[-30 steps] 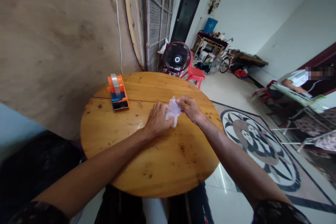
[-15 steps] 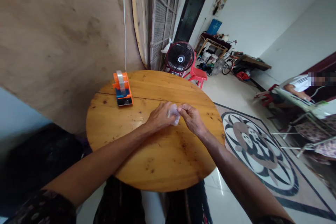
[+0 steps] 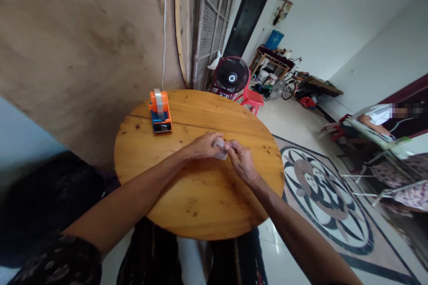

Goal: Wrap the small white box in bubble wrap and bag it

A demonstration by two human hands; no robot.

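Note:
Over the middle of the round wooden table [image 3: 197, 200], my left hand [image 3: 202, 146] is closed around a small whitish, translucent wrapped bundle [image 3: 220, 151]. Its contents cannot be made out. From the right, my right hand [image 3: 242, 160] pinches the bundle's near right edge between thumb and forefinger. Both hands are just above the tabletop, almost touching each other. At the table's back left stands an orange and blue tape dispenser [image 3: 161, 112] with a roll of clear tape on it.
Behind the table stand a fan [image 3: 231, 76] and a red plastic chair [image 3: 251, 99]. A brown board [image 3: 100, 35] rises along the left. On the right, a person [image 3: 372, 118] sits at another table. A dark bag-like heap [image 3: 53, 205] lies at the lower left.
The bundle has turned slightly in my left hand, and my right fingers have shifted a little left and down against it. The whole view has swung slightly.

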